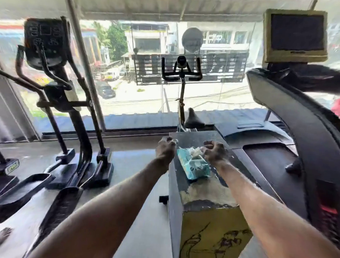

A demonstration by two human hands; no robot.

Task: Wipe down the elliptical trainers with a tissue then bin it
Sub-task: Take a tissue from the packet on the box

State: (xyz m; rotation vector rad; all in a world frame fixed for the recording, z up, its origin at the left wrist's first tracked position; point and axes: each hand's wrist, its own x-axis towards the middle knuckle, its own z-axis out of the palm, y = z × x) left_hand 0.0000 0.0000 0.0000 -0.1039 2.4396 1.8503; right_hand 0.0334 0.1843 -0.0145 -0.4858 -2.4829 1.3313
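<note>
- Two hands out over the wooden box (201, 190). What's your right hand (215, 152) doing?
- Fingers curled, knuckles up, just beside the white tissue (196, 152) that pokes out of the tissue pack (192, 167). Can't tell if it's touching or pinching the tissue.
- And your left hand (166, 148)?
- Also curled, at the box's left edge, on the other side of the pack. Can't tell whether it holds anything.
- So where's the pack?
- Lying on the box top between your two hands, a bit nearer you than your fingertips.
- Elliptical trainer (55, 93)?
- Well off to the left of your left hand, upright by the window (137, 100), and neither hand is on it.
- Rest?
- Spin bike (182, 71) is straight beyond your fingertips. Treadmill (271, 158) is right of your right hand, with its monitor (296, 35) high above.
</note>
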